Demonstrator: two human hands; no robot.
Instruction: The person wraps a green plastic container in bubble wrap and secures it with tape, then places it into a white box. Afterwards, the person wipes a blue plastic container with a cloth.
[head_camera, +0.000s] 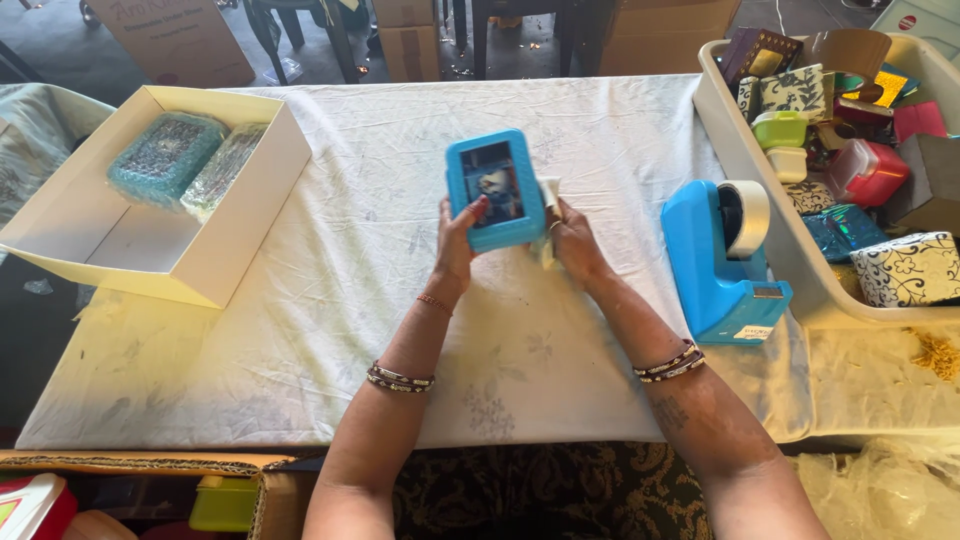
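Observation:
A blue rectangular box (496, 188) with a dark picture panel on its face is held upright above the white tablecloth (330, 300). My left hand (456, 240) grips its left lower edge, thumb on the front. On the box's right side my right hand (573, 238) pinches a piece of white tissue or wrapping (548, 195) against it. Both wrists wear bangles.
A blue tape dispenser (722, 255) stands to the right. A white tub (760, 180) at far right holds several small coloured boxes. At left, an open white carton (215, 240) contains two bubble-wrapped packages (165, 155). Cardboard boxes and containers sit at the near edge and beyond the table.

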